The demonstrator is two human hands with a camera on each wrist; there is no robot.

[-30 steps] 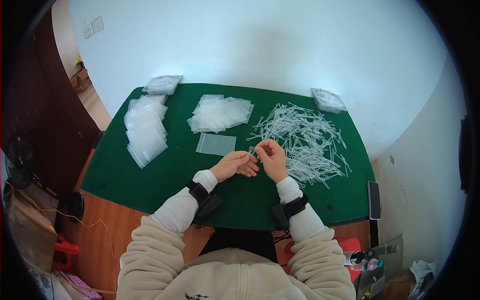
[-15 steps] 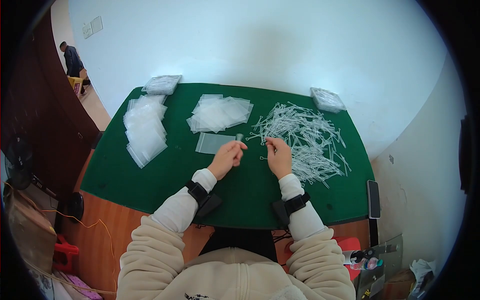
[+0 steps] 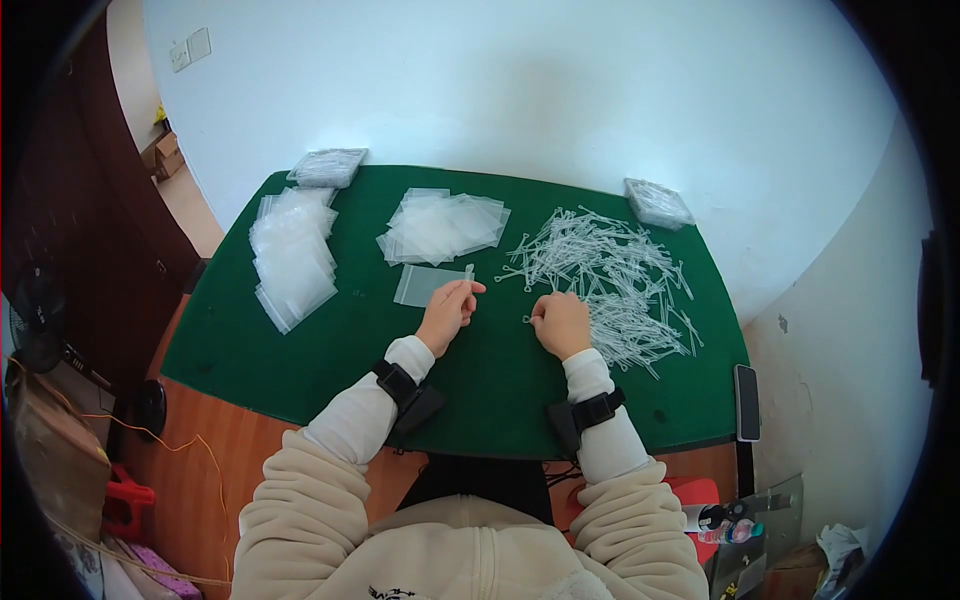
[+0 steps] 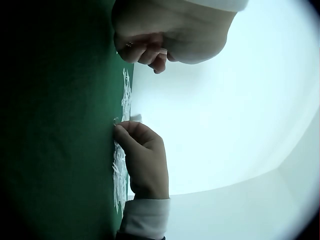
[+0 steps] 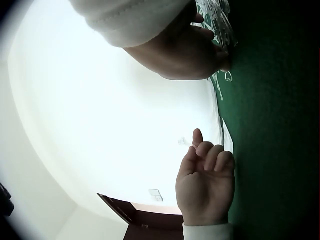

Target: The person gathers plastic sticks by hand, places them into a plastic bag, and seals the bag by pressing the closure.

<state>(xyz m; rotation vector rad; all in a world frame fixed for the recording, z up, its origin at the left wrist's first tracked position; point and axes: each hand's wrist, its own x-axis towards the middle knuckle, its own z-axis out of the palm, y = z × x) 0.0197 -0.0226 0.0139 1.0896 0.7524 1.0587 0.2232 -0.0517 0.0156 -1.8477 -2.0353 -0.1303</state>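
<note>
My left hand (image 3: 447, 315) pinches a small bunch of clear looped sticks (image 5: 184, 141) between thumb and forefinger, the other fingers curled. The looped ends stick out past its fingertips, over the corner of a single clear zip bag (image 3: 420, 284). At the left edge of the stick pile (image 3: 630, 275) my right hand (image 3: 562, 325) is down at the green tabletop, thumb and forefinger together on one clear looped stick (image 5: 228, 76). That stick's loop pokes out left of the fingertips; its shaft is hidden by the hand.
Loose zip bags (image 3: 445, 225) lie spread at the back middle, with an overlapping row of bags (image 3: 292, 260) at the left. Filled packs stand at the back left (image 3: 328, 168) and back right (image 3: 658, 203). A phone (image 3: 746, 402) lies at the right edge.
The hands were together a second ago and have parted. My left hand moved left with the bunch of sticks; my right hand came down to a stick at the pile's edge.
</note>
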